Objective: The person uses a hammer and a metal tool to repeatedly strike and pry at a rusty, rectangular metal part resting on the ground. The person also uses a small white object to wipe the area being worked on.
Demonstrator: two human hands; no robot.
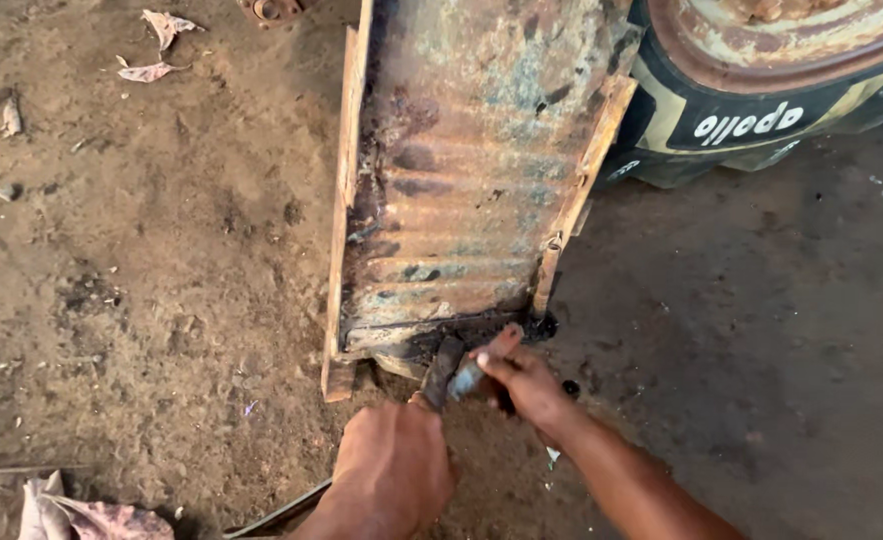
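A rusty ribbed metal panel (466, 170) with raised side flanges lies across the dirt floor, its near end torn and blackened. At that near end my left hand (393, 468) grips a dark hand tool (443, 368) whose head points up at the panel's edge. My right hand (526, 380) is closed around a short grey metal piece (466, 381) right beside the tool head, fingers touching the panel's lower lip. Whether the tool bites the panel is hidden by my hands.
A large tyre with a rusty rim (761, 70) stands at the top right, against the panel. Dry leaves (156, 45) lie at the top left, another leaf (81, 515) at the bottom left. A dark strip (281, 515) lies by my left wrist.
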